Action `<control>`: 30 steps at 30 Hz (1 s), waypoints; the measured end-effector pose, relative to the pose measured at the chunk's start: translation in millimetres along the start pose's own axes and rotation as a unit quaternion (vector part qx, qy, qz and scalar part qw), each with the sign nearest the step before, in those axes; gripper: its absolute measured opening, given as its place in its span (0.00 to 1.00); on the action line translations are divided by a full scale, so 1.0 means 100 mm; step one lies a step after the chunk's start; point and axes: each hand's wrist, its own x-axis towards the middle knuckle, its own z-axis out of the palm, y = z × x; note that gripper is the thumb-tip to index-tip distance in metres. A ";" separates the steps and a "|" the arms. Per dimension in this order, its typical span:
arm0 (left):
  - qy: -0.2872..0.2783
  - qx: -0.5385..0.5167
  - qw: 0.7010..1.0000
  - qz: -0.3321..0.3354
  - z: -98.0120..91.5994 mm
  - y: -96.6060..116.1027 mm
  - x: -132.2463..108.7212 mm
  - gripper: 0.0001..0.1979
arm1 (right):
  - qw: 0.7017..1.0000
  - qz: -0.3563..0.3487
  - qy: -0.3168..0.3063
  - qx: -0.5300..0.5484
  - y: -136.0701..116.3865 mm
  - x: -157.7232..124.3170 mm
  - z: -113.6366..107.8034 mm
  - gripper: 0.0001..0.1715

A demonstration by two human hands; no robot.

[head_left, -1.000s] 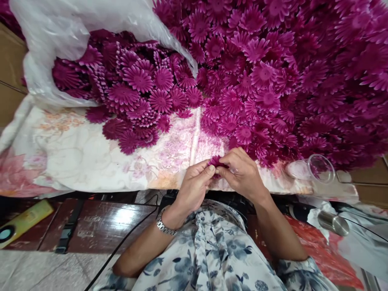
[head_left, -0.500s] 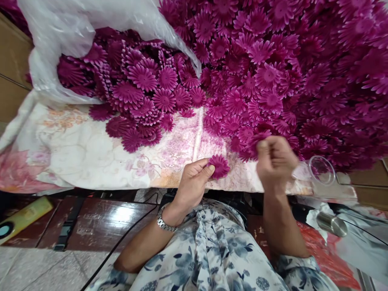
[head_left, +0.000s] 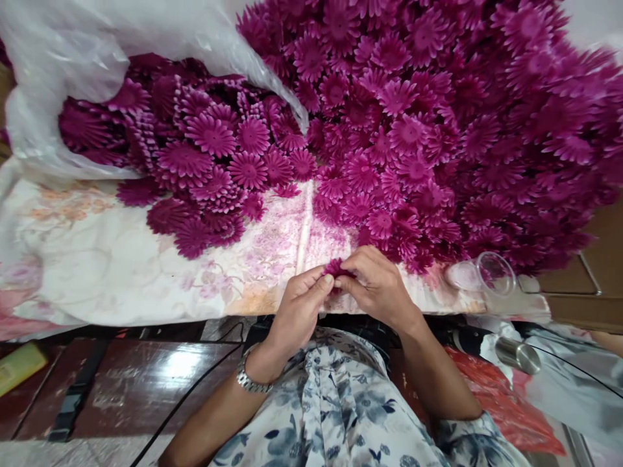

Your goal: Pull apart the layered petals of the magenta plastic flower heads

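Both hands meet at the near edge of the cloth-covered table (head_left: 136, 279). A small magenta artificial flower (head_left: 335, 267) sits between them, partly covered by fingers. My left hand (head_left: 299, 305) pinches its left side between thumb and fingers, a metal watch on that wrist. From the right, my right hand (head_left: 377, 285) presses its thumb and fingertips on the flower's other side. Whether one petal layer or several lie between the fingers cannot be made out. Just beyond the hands rises a large heap of loose magenta flowers (head_left: 399, 143).
A clear plastic bag (head_left: 43, 84) spills stacked flower pieces (head_left: 209, 143) at the left. A clear round tub (head_left: 496, 272) stands at the right table edge by a cardboard box (head_left: 574, 285). Below are a brown bench (head_left: 131, 376), a metal cylinder (head_left: 518, 355) and red plastic (head_left: 501, 395).
My right hand has come left from the heap's edge to my left hand and now grips the flower there too. The camera view has shifted slightly.
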 end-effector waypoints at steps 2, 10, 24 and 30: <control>-0.018 0.036 0.999 0.014 -0.04 -0.05 0.00 0.11 | 1.000 0.003 0.008 0.010 -0.01 0.00 0.01 0.07; 0.031 0.016 0.999 0.029 0.01 -0.04 0.01 0.10 | 0.954 0.049 0.285 -0.082 0.23 0.09 -0.40 0.06; 0.009 -0.060 0.998 -0.021 0.06 0.02 0.01 0.11 | 1.000 -0.013 -0.001 -0.017 0.01 0.00 -0.01 0.05; 0.009 -0.037 0.999 0.030 0.04 -0.06 -0.01 0.11 | 0.998 -0.016 0.064 -0.023 0.03 0.01 0.00 0.06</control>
